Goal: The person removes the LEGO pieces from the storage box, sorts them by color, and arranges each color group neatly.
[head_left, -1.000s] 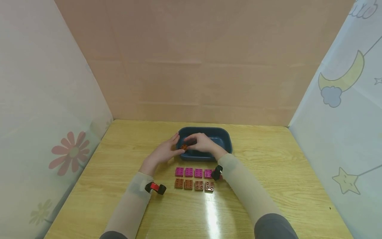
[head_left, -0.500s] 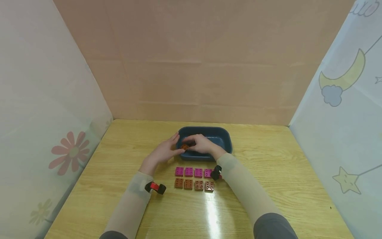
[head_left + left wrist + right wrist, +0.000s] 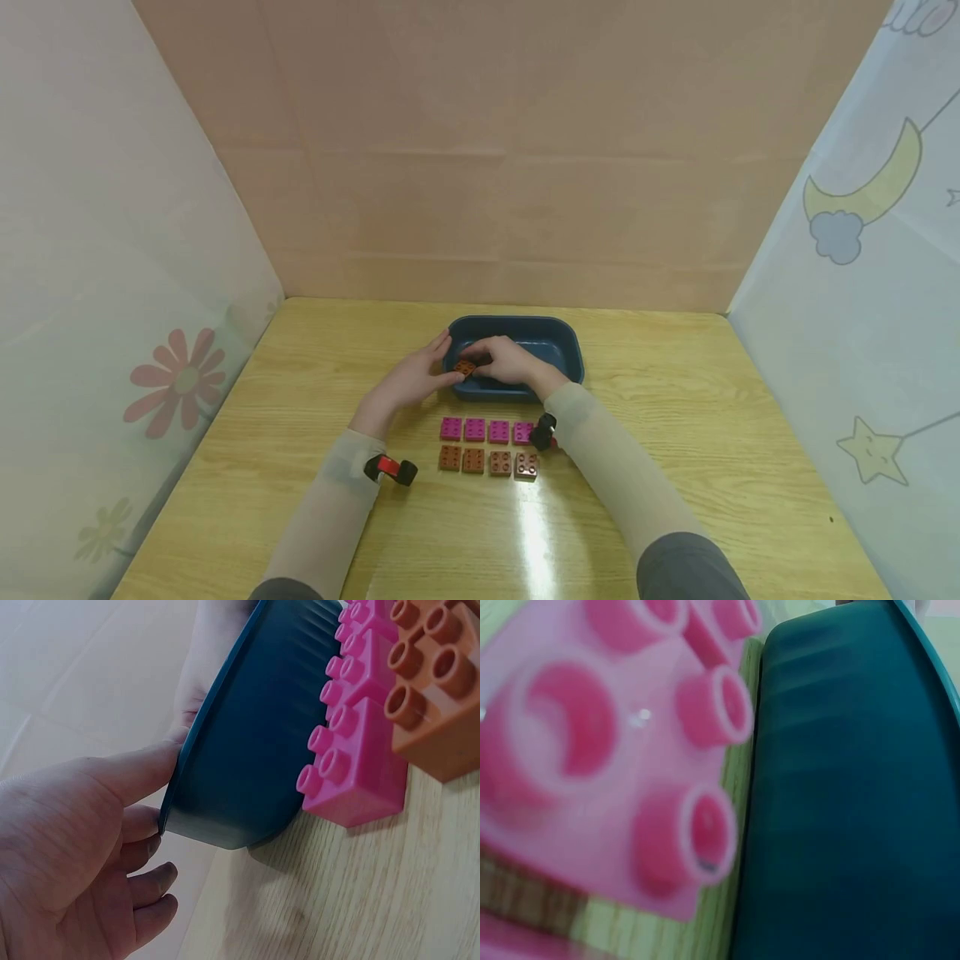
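Observation:
A dark blue plastic bin [image 3: 573, 354] stands on the table. My left hand [image 3: 408, 382] grips its near left corner, the thumb at the front rim and the fingers at the left side. In the left wrist view this hand [image 3: 82, 832] meets the bin's rim [image 3: 201, 720]. My right hand [image 3: 513, 362] reaches inside from the right and pinches an orange-brown toy brick [image 3: 464, 368] at the left end, close to my left thumb. The bin's outer wall [image 3: 847, 787] fills the right side of the right wrist view, where the right hand's fingers are hidden.
In front of the bin lies a row of several magenta bricks [image 3: 475, 429], its right end partly covered by the right wrist camera [image 3: 543, 432]. A row of several orange-brown bricks [image 3: 473, 461] runs nearer to me. A peach backdrop [image 3: 480, 167] closes off the table's [image 3: 660, 383] far edge.

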A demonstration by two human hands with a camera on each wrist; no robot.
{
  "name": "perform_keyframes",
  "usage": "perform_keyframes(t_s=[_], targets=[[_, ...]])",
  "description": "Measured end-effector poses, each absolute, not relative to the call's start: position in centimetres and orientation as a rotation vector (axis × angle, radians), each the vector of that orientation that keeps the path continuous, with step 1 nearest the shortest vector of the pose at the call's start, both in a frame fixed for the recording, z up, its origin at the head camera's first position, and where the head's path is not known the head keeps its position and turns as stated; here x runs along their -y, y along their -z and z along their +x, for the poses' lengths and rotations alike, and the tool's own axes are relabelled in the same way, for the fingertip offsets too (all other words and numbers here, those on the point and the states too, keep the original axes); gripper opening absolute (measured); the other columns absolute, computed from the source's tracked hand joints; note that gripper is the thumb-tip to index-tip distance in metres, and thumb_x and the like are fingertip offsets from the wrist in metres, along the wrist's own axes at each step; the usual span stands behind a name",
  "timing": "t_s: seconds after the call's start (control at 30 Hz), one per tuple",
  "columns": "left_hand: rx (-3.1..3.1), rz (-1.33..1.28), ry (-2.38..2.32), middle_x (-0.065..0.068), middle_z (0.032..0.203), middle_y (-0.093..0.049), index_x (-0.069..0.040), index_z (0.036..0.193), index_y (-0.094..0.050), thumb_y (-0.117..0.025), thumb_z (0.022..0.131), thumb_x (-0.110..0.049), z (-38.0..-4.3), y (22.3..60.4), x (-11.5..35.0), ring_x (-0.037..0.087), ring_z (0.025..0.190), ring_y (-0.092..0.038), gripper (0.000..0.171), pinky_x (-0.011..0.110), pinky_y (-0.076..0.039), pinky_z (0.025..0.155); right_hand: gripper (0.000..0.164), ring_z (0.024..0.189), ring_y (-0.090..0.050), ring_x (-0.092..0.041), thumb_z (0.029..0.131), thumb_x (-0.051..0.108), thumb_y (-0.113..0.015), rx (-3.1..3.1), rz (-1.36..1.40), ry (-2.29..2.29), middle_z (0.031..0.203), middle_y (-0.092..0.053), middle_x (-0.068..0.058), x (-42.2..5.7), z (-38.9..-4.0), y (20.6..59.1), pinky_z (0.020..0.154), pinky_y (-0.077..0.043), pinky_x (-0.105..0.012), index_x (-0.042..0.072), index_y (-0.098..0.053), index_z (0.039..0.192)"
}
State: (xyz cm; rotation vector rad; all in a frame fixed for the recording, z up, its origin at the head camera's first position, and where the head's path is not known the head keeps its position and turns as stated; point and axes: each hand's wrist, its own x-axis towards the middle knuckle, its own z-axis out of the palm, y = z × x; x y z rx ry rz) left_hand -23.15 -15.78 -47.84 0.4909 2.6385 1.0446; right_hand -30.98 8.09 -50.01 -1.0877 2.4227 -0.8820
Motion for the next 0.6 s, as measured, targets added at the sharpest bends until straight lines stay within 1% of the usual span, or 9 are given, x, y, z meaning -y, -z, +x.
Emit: perform_keyframes(t_s=[0.13,0.2,0.43,0.6], targets=[[-2.641,0.493,-1.053,0.005,0.18,-0.009,-0.009,0.171,-0.02,-0.068,0.105,-0.048,-23.17,47.74,15.71,0.036,0.161,-0.021,0.09,0.059,-0.027,0.126,0.043,0.126,-0.067,-0.029,0.1,0.005,-0.075,-2.441,-1.108,0.851,0.139,-0.07,-0.011,-7.99,-30.98,49.89,0.108,-0.054,-0.045,0.004,-0.069,0.143],[-2.644,0.499,-1.045,0.005,0.18,-0.009,-0.009,0.171,-0.02,-0.068,0.106,-0.047,-23.18,47.68,15.67,0.036,0.161,-0.021,0.09,0.058,-0.027,0.126,0.043,0.125,-0.067,-0.028,0.1,0.005,-0.076,-2.442,-1.116,0.844,0.139,-0.07,-0.011,-7.96,-31.0,49.86,0.107,-0.054,-0.045,0.004,-0.069,0.142],[-2.646,0.491,-1.031,0.006,0.18,-0.009,-0.008,0.171,-0.02,-0.068,0.106,-0.048,-23.25,47.64,15.74,0.036,0.16,-0.025,0.09,0.057,-0.034,0.123,0.039,0.118,-0.07,-0.023,0.099,0.01,-0.079,-2.431,-1.089,0.841,0.131,-0.075,-0.007,-7.84,-30.99,49.78,0.103,-0.056,-0.041,0.006,-0.073,0.137],[-2.651,0.489,-1.027,0.006,0.18,-0.008,-0.008,0.171,-0.02,-0.068,0.106,-0.045,-23.27,47.65,15.93,0.036,0.16,-0.025,0.089,0.056,-0.035,0.122,0.037,0.115,-0.071,-0.021,0.099,0.015,-0.08,-2.431,-1.083,0.839,0.127,-0.076,-0.006,-7.58,-30.82,49.58,0.101,-0.057,-0.04,0.007,-0.075,0.134]])
